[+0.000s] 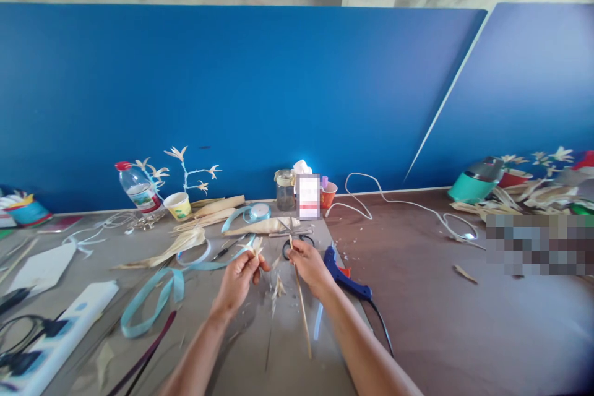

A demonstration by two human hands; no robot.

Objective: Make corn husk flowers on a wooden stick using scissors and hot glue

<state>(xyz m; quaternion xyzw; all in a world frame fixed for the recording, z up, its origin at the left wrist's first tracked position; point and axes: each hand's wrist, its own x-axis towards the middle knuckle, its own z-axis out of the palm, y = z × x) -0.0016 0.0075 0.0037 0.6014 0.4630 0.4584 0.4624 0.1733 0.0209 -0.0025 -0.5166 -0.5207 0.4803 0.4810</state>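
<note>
Between the thumb and fingers of my left hand (242, 273) is a small pale flower (257, 248) made of dry husk-like strips. My right hand (309, 265) pinches a thin wooden stick (302, 309) near its upper end, and the stick's long end slants down toward me. Both hands are over the table, a short way apart. Another pale flower (279, 286) with a thin dark stem lies between my forearms. Just beyond my right hand are scissors with black handles (307, 239), partly hidden. A blue glue gun (346, 277) lies to its right, beside a translucent glue stick (318, 320).
Light blue ribbon (153, 304) curls at left, with a white power strip (69, 337) nearer me. Behind stand a bottle (138, 189), a yellow cup (177, 205), a glass jar (284, 190) and an orange cup (328, 195). A white cable (399, 201) crosses the right side.
</note>
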